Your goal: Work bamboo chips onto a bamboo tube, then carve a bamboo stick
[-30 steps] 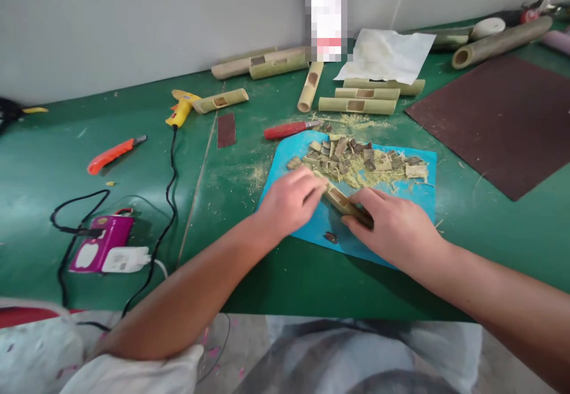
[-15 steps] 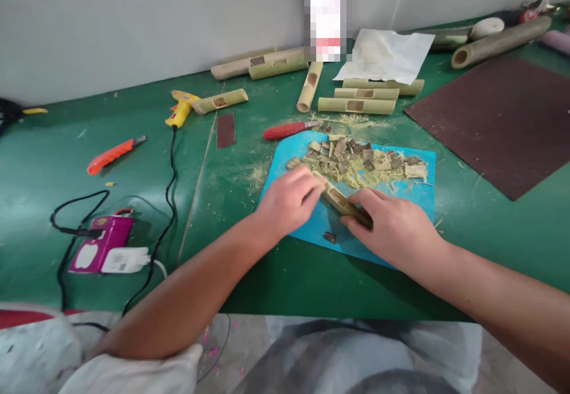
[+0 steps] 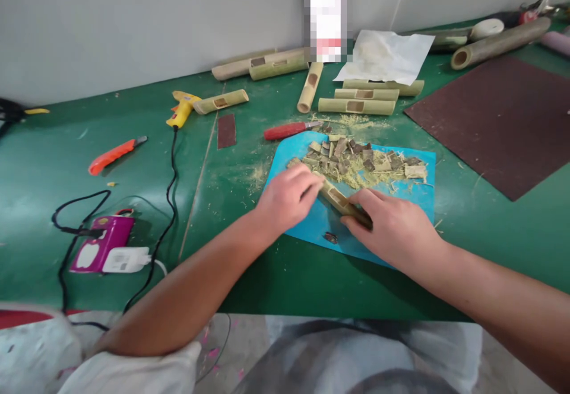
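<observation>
A short bamboo tube (image 3: 337, 199) with a rectangular slot cut in its side lies slantwise over a blue sheet (image 3: 307, 228). My right hand (image 3: 392, 222) grips its near end, thumb and forefinger on either side. At the far end, the closed fingers of my left hand (image 3: 289, 198) press against the tube; their undersides are hidden. Just beyond the hands, bamboo chips and shavings (image 3: 351, 159) are heaped on the sheet. A small dark chip (image 3: 330, 238) lies nearer me. Behind the sheet's left corner rests a red-handled knife (image 3: 287, 130).
Slotted bamboo tubes (image 3: 356, 107) lie along the back, some under white paper (image 3: 387, 56). A yellow glue gun (image 3: 180, 109), an orange utility knife (image 3: 113, 155) and a purple power strip (image 3: 95, 248) with cables are at left. A dark brown sheet (image 3: 499, 121) lies right.
My left hand has shifted very slightly left at the tube's far end. The right hand and the tube look the same.
</observation>
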Available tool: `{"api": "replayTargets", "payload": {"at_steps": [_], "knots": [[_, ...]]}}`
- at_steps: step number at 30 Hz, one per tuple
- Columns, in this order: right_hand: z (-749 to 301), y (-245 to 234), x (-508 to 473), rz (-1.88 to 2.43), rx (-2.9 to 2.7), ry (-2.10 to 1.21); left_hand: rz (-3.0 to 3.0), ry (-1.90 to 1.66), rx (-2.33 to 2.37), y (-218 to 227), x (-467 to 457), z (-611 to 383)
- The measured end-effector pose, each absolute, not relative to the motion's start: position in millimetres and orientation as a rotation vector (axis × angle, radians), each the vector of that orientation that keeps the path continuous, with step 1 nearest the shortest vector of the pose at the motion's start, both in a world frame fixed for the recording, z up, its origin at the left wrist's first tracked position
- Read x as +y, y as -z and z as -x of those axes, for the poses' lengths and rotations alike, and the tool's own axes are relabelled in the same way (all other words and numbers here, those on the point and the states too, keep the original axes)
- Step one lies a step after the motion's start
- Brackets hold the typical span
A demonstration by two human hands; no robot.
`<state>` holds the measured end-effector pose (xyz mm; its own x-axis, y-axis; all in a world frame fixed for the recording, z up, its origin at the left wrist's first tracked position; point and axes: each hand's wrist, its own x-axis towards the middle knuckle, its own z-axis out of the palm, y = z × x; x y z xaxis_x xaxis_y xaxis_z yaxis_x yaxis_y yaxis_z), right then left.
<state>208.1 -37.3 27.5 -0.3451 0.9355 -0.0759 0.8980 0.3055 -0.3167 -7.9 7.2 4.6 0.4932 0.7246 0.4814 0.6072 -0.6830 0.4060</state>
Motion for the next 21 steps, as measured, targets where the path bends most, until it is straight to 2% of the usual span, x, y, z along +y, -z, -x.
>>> {"api": "replayTargets", "payload": {"at_steps": [21], "knots": [[-208.3, -29.4, -39.5, 1.709, -2.459, -0.51, -2.552, -0.987, 1.23, -3.2, 8.8, 14.7]]}}
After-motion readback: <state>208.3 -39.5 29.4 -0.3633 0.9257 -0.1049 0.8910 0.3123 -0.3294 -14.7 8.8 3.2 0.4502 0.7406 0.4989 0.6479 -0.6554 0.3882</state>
